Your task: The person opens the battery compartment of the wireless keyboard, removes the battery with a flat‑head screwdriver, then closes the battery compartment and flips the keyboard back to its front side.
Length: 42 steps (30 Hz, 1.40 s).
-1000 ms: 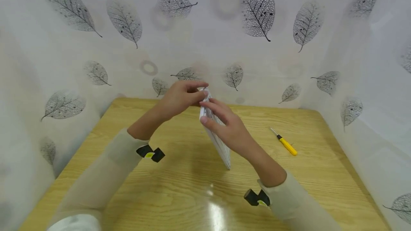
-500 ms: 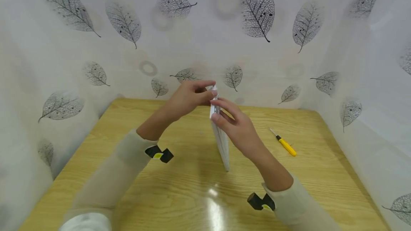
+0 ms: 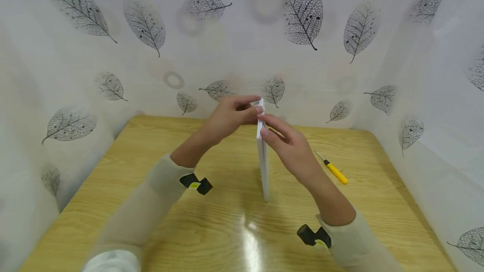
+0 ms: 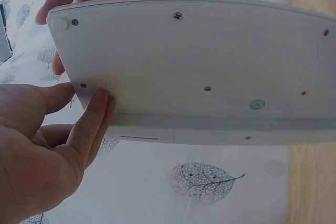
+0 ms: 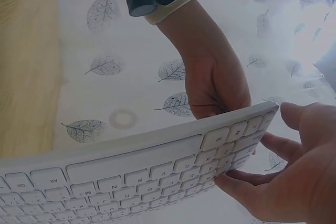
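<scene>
A white keyboard (image 3: 263, 171) stands on end, its narrow edge toward the head camera. Its underside (image 4: 157, 66) with several small screws fills the left wrist view, while its keys (image 5: 152, 182) face the right wrist camera. My left hand (image 3: 230, 119) pinches the upper end, thumb at the end edge and fingertips against the underside. From the key side, my right hand (image 3: 289, 150) grips the same end, its thumb and index finger at the near corner. The lower end of the keyboard reaches down close to the table.
A yellow-handled screwdriver (image 3: 336, 173) lies at the right on the wooden table (image 3: 189, 230). White cloth (image 3: 242, 53) printed with leaves hangs behind the table and along both sides.
Both hands have moved right with the upper end of the keyboard. It has gone from leaning left to nearly upright, and its keys have turned out of the head view.
</scene>
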{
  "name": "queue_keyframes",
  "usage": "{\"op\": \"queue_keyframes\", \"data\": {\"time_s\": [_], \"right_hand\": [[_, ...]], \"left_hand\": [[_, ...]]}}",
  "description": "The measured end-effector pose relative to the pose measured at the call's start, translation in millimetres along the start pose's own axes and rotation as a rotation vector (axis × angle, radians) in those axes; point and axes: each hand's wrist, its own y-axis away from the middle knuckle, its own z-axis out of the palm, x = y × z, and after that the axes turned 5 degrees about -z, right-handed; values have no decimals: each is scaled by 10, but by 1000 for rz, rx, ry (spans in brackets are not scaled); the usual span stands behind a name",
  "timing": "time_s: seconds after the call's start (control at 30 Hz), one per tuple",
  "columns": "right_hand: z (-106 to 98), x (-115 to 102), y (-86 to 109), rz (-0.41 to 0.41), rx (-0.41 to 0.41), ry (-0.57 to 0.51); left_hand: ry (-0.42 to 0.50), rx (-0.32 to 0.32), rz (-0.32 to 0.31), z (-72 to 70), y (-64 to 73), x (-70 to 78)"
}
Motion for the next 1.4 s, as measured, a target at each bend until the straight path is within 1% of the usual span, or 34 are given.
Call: {"op": "queue_keyframes", "data": {"time_s": [0.17, 0.4, 0.6, 0.73, 0.93, 1.13, 1.2, 1.4], "right_hand": [[-73, -12, -4, -5, -7, 20], [-135, -36, 11, 10, -1, -2], [-152, -42, 40, 32, 29, 2], [-182, -22, 74, 52, 47, 6], [-251, -10, 133, 67, 61, -1], [-326, -7, 185, 69, 56, -15], [-350, -5, 204, 69, 57, -17], [-419, 0, 264, 86, 67, 11]], "left_hand": [[41, -16, 18, 46, -24, -21], [79, -28, 49, 93, -59, -75], [113, -25, 63, 157, -73, -114], [134, -27, 67, 208, -81, -165], [96, -33, 47, 288, -82, -265], [27, -13, 52, 355, -112, -369], [20, -15, 57, 371, -120, -401], [22, -53, 60, 407, -133, -526]]}}
